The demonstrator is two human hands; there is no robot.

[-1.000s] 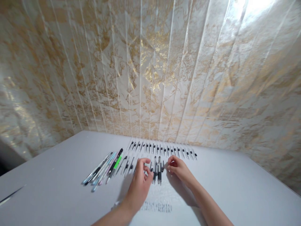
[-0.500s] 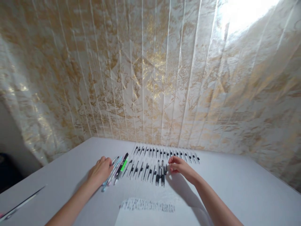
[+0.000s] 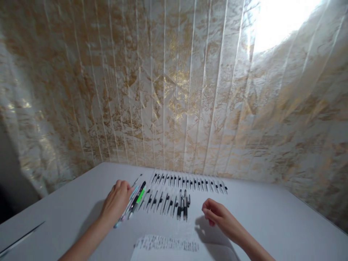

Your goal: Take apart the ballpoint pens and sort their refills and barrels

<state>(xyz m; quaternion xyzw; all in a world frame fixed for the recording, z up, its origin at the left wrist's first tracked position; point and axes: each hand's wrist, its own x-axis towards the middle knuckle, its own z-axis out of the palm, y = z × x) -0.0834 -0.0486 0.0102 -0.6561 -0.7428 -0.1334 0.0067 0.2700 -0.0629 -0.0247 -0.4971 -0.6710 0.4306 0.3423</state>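
My left hand (image 3: 119,195) is closed over the upper end of a loose bunch of pens at left. A slim pen (image 3: 137,179) sticks out past its fingertips, its dark tip pointing up and right. Beside the hand lie a black pen (image 3: 141,186) and a green highlighter (image 3: 140,197). My right hand (image 3: 213,211) is apart from the pens, fingers curled in, with nothing visible in them. To its left, two black-gripped pens (image 3: 185,208) end a front row of clear pens (image 3: 166,203) with black caps or clips.
Behind lies a second row of clear pens (image 3: 190,182). A sheet of paper with dark marks (image 3: 168,243) is at the near edge of the white table (image 3: 261,206). One long thin item (image 3: 23,237) lies far left. Patterned gold-and-silver sheeting (image 3: 174,108) hangs behind.
My right hand has drawn back from the end of the front row, nearer to me, and its fingers have curled. A pen now juts clear of the bunch at my left fingertips.
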